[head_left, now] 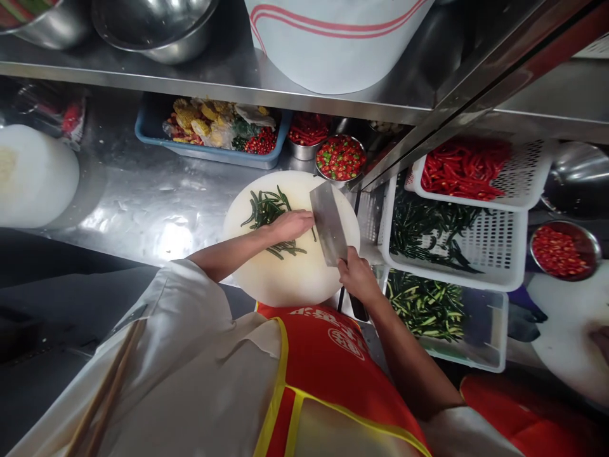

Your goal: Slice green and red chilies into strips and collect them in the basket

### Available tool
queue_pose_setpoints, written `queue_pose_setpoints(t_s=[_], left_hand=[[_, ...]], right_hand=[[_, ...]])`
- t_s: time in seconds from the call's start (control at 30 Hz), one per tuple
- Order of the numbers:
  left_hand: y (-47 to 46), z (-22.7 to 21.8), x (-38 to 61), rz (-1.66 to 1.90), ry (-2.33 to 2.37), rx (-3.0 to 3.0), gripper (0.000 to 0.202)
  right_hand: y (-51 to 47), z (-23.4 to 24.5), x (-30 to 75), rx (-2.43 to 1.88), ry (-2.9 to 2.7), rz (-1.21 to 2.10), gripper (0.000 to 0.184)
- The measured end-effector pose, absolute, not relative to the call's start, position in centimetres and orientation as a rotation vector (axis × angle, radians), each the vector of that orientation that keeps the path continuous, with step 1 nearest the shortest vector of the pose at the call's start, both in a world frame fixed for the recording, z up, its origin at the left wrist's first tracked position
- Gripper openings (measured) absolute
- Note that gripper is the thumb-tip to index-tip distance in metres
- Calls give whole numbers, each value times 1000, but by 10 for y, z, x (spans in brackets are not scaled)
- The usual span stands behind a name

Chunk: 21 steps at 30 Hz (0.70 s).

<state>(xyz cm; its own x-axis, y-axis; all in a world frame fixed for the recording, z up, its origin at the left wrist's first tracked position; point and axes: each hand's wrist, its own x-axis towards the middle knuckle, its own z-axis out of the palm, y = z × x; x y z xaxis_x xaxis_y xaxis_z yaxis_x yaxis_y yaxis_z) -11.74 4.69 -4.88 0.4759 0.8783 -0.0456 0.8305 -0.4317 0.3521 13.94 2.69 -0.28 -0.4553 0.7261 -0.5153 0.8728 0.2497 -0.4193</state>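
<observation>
A thick round white cutting board (271,279) lies in front of me. On its left half is a loose pile of long green chili peppers (266,206), some on each side of my left wrist. My left hand (295,225) is closed, fingers together, and pressed down on the board; a bit of green chili shows at its fingertips, the rest being hidden. Right against those fingertips stands the broad blade of a cleaver (329,222). Its handle is wrapped by my right hand (358,274) at the board's right edge.
Behind the board are a blue tray (209,152) of corn and chilies and a bowl of cut red chilies (340,157). At right stand white baskets (504,238) and a clear bin (485,330) of cut green chilies. A steel shelf (228,82) overhangs the back. Another person's hand (600,336) shows far right.
</observation>
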Motion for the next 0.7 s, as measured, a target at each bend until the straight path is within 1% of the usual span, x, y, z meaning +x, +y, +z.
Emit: queue_pose_setpoints(t_s=[0.1,0.17,0.27,0.43,0.57,0.63,0.7], left_hand=[[56,-46,-149,233,1625,2333,27],[64,-44,-172,162,1712,2302,24],[73,-41,-190,16,1719,2306,20],[75,-38,-168,-23,1700,2333,25],[69,-40,-143,-7,1555,2363,30],[66,-43,-138,7,1514,2387,28],[64,-44,-138,3,1594,2386,23]], right_hand=[[15,7,162,1498,2315,-992,25],[4,11,178,1403,2316,-1041,26],[-8,10,192,1266,2332,-1052,24],[-7,3,187,1352,2248,-1122,22],[0,6,180,1475,2190,-1139,22],[3,6,180,1508,2187,-1113,22],[5,6,182,1533,2185,-1088,23]])
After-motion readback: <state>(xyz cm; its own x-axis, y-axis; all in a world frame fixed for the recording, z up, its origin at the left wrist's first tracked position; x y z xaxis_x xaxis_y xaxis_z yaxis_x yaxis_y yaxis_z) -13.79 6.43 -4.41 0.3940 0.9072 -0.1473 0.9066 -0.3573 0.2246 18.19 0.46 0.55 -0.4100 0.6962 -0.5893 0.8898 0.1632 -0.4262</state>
